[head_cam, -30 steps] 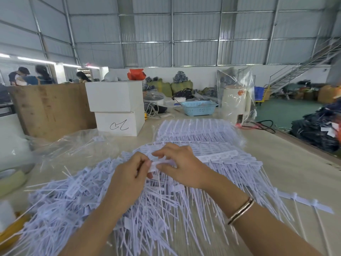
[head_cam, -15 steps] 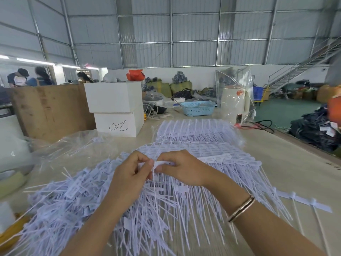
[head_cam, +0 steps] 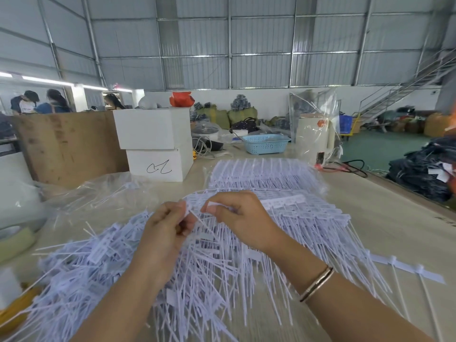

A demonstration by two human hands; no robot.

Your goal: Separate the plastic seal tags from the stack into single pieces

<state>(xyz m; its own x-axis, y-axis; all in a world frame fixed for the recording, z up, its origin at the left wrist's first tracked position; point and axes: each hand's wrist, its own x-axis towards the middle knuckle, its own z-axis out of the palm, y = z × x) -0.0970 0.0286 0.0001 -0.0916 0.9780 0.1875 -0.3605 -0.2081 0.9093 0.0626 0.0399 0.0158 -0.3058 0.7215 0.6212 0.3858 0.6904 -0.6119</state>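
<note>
Left hand (head_cam: pixel 170 225): fingers curled, pinching a single seal tag (head_cam: pixel 188 213) by its flat head; the thin tail seems to run down and toward the person
Right hand (head_cam: pixel 237 218): thumb and forefinger pinch the end of the joined strip (head_cam: pixel 281 202), just beside the left hand
Key relation: the two pinch points sit side by side, a small gap between them; the strip's long axis runs away to the right, the tails hang across it; the right hand is the nearer to the strip, the left to the loose pile
Stack of joined tags (head_cam: pixel 308 215): lies under and beyond the right hand, heads in rows
Separated tags (head_cam: pixel 81 262): a tangled heap on the left, under the left forearm
Bagged tags (head_cam: pixel 261 171): further back on the table (head_cam: pixel 385 218), unopened as far as can be told
Obstacles: crossed tails below both hands could snag a tag as it is dropped; white boxes (head_cam: pixel 155 146) and blue basket (head_cam: pixel 265 143) stand well apart
Judged step: tag likely just parted, or about to part, from the strip
</note>
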